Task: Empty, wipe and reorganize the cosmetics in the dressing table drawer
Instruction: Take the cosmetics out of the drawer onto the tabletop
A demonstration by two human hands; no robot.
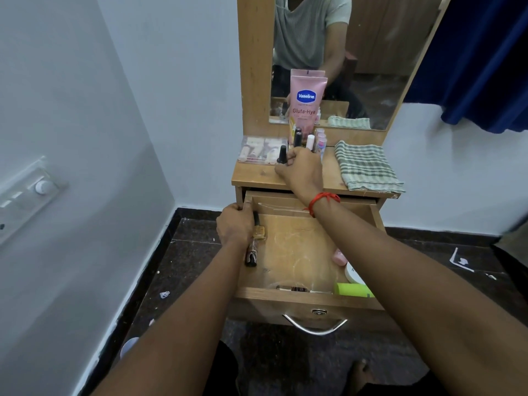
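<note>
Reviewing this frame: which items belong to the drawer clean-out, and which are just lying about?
Job: drawer, checked cloth, Vaseline tube, nail polish bottle, clear case, green tube.
Lying about: switch panel, blue curtain, floor scraps.

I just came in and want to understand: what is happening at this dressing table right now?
A person is emptying the drawer. The left hand grips the drawer's left wall. The right hand is on the tabletop among the small bottles; whether it holds one is unclear. A pink tube and a folded cloth are also up there. A green tube and a white jar lie in the drawer.
</note>
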